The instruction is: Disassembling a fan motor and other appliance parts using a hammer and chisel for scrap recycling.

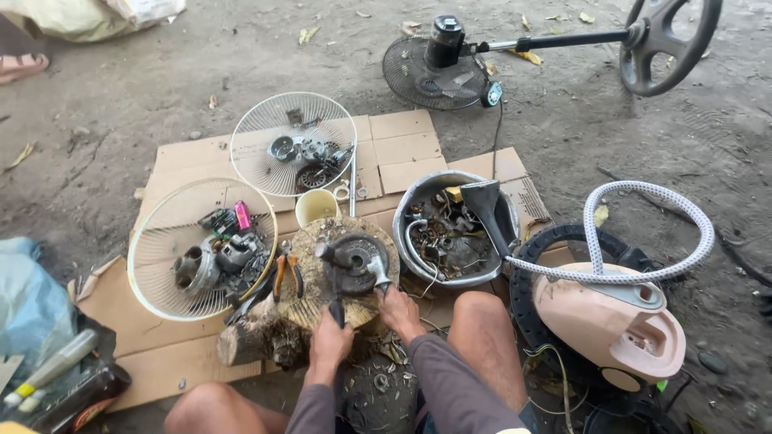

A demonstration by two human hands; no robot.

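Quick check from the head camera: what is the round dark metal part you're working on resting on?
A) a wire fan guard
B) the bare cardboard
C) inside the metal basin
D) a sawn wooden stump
D: the round dark metal part lies on the flat top of the wooden stump, with the left hand and right hand at its near edge.

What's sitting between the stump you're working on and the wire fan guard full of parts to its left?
In the head view, orange-handled pliers lie between the stump and the fan guard, beside the guard's rim.
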